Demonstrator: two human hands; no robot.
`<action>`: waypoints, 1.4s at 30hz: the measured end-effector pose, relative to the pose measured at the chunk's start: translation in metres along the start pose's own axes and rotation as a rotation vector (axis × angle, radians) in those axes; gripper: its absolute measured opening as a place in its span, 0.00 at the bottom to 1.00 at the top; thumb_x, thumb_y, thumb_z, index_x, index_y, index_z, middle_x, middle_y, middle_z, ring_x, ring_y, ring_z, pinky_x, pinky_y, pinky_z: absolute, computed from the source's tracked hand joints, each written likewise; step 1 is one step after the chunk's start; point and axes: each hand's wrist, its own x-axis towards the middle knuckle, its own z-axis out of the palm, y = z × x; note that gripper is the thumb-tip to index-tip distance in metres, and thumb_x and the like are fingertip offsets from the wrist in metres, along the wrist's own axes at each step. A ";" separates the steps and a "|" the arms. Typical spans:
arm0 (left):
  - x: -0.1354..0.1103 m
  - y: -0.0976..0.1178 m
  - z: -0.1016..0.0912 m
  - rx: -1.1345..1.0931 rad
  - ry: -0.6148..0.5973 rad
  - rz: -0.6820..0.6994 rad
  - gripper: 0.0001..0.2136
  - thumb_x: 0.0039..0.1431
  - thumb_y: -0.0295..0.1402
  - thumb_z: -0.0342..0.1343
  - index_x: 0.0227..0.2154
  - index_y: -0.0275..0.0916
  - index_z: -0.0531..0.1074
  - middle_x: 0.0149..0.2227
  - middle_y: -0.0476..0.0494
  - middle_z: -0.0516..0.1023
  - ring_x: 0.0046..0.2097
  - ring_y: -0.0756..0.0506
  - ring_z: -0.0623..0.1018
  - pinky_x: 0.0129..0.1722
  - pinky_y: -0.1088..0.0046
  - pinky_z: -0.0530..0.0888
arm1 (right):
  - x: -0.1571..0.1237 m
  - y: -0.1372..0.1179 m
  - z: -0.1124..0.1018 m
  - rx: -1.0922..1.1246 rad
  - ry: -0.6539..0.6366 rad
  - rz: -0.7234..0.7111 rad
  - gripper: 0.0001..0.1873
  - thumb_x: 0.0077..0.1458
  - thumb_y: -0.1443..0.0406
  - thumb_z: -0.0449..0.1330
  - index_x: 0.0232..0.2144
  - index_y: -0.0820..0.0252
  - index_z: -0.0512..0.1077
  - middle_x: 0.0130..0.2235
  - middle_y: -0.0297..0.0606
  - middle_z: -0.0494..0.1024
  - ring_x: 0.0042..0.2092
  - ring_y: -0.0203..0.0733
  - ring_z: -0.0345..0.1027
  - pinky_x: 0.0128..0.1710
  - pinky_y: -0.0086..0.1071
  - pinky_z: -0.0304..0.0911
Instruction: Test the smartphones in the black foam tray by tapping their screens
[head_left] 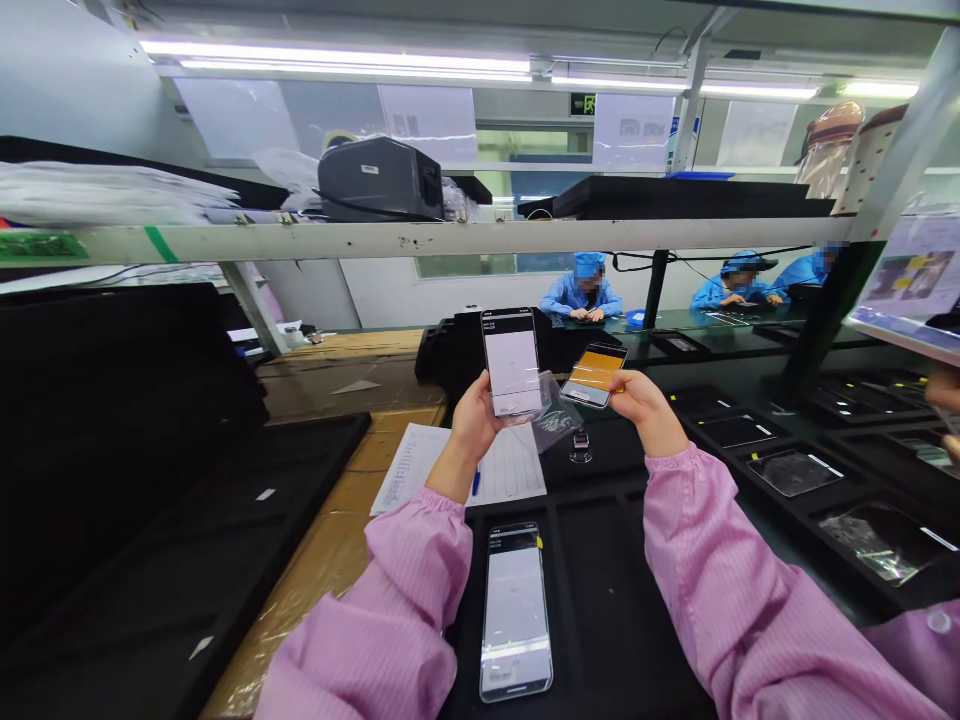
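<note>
Above the dark surface [600, 620], left hand [474, 415] grips an upright phone [511, 360] with a white screen and clear film [553, 412]; right hand [645, 400], just beside, pinches an orange-screened phone [595, 374]. Below both hands lies a third phone [516, 610]; screen writing too small to read

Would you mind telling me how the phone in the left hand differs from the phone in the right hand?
The left-hand phone shows a mostly white screen, while the right-hand phone shows an orange one. The left hand holds the left-hand phone upright, facing the camera; the right hand holds the right-hand phone tilted nearly flat. A clear plastic film hangs by the left-hand phone, not the right-hand phone. Both are lit, dark-framed smartphones.
</note>
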 end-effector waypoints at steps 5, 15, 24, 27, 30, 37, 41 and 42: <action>0.003 0.001 -0.005 -0.015 0.001 0.004 0.24 0.71 0.39 0.42 0.63 0.33 0.65 0.46 0.34 0.83 0.42 0.36 0.84 0.41 0.52 0.82 | -0.006 -0.005 0.002 -0.006 -0.091 -0.068 0.25 0.27 0.78 0.52 0.33 0.60 0.70 0.32 0.37 0.81 0.43 0.51 0.79 0.50 0.49 0.75; 0.001 0.005 -0.001 -0.018 0.046 0.015 0.23 0.71 0.38 0.42 0.62 0.32 0.67 0.42 0.36 0.84 0.41 0.37 0.84 0.45 0.52 0.81 | -0.010 -0.005 0.011 0.002 -0.183 -0.063 0.23 0.23 0.74 0.51 0.30 0.58 0.68 0.36 0.39 0.81 0.44 0.54 0.78 0.50 0.55 0.75; -0.001 0.006 0.000 0.002 0.057 -0.013 0.23 0.71 0.39 0.42 0.63 0.33 0.66 0.40 0.36 0.85 0.37 0.38 0.84 0.41 0.53 0.82 | 0.004 0.000 0.002 0.040 -0.102 -0.017 0.20 0.21 0.73 0.50 0.25 0.56 0.64 0.27 0.37 0.77 0.40 0.53 0.78 0.49 0.54 0.75; -0.001 0.006 0.000 0.001 0.061 -0.014 0.24 0.71 0.39 0.42 0.63 0.33 0.66 0.39 0.36 0.85 0.37 0.38 0.84 0.40 0.54 0.82 | 0.002 0.001 0.004 0.055 -0.093 -0.005 0.20 0.22 0.73 0.51 0.26 0.56 0.64 0.25 0.35 0.76 0.39 0.53 0.78 0.49 0.55 0.75; -0.002 0.007 0.002 0.008 0.070 -0.015 0.23 0.71 0.38 0.42 0.63 0.32 0.66 0.40 0.36 0.85 0.36 0.38 0.84 0.39 0.55 0.82 | -0.004 -0.001 0.009 0.070 -0.094 0.006 0.19 0.24 0.72 0.51 0.27 0.55 0.64 0.25 0.34 0.75 0.38 0.52 0.78 0.49 0.56 0.74; -0.007 0.009 0.007 0.052 0.102 -0.017 0.22 0.71 0.38 0.41 0.59 0.33 0.69 0.37 0.38 0.84 0.36 0.39 0.84 0.39 0.56 0.82 | -0.026 -0.005 0.031 0.087 -0.076 0.015 0.16 0.36 0.68 0.55 0.33 0.57 0.68 0.29 0.39 0.78 0.41 0.55 0.78 0.47 0.56 0.74; -0.013 0.010 0.012 0.098 0.115 -0.011 0.23 0.71 0.40 0.41 0.58 0.33 0.70 0.40 0.35 0.84 0.41 0.36 0.84 0.42 0.53 0.82 | -0.043 0.003 0.048 0.051 -0.042 0.018 0.13 0.43 0.65 0.57 0.36 0.58 0.69 0.31 0.41 0.79 0.41 0.56 0.78 0.45 0.52 0.75; -0.015 0.010 0.015 0.109 0.114 -0.010 0.23 0.70 0.40 0.41 0.57 0.33 0.71 0.40 0.35 0.84 0.42 0.36 0.84 0.42 0.52 0.82 | -0.049 0.007 0.052 0.035 -0.036 0.021 0.13 0.44 0.66 0.58 0.36 0.59 0.70 0.31 0.41 0.79 0.40 0.55 0.78 0.44 0.51 0.75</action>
